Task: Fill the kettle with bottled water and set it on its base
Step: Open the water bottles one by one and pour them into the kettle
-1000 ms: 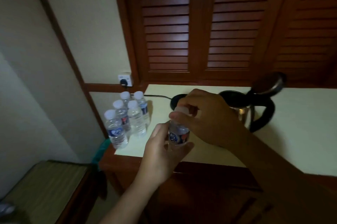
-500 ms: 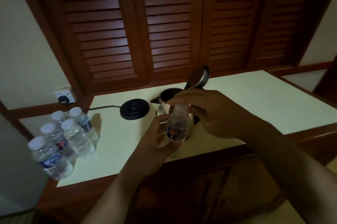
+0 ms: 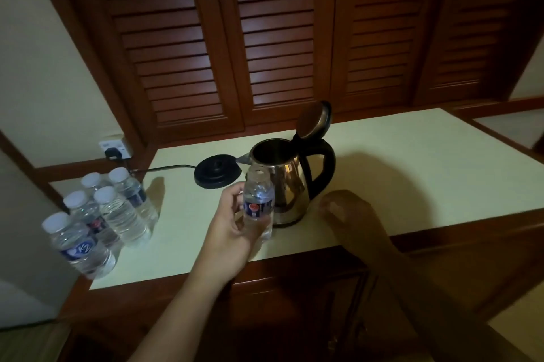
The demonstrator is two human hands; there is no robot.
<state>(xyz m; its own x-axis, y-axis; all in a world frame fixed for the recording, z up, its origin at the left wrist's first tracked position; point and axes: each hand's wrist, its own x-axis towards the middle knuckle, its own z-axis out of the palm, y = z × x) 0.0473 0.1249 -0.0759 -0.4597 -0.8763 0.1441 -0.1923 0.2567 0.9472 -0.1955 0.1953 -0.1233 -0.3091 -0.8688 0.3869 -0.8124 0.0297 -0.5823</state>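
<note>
- While the left hand (image 3: 232, 226) grips it, the bottle (image 3: 259, 199) stands upright and uncapped: clear ribbed plastic, blue label.
- kettle (image 3: 290, 188): polished steel, pear-shaped, black loop handle, round lid (image 3: 313, 120) hinged up; just beyond the left fingers, off its base.
- base (image 3: 216, 174): flat black disc, corded, beyond the left thumb, just beside the kettle.
- left hand: fingers and thumb wrapped round the bottle's lower half.
- right hand (image 3: 350, 214): in shadow, fingers curled; cannot tell if it holds anything.
- counter (image 3: 412, 173): smooth cream top, dark wood edge; louvred doors (image 3: 288, 37) behind; five capped bottles (image 3: 117, 214) well left of the left hand.
</note>
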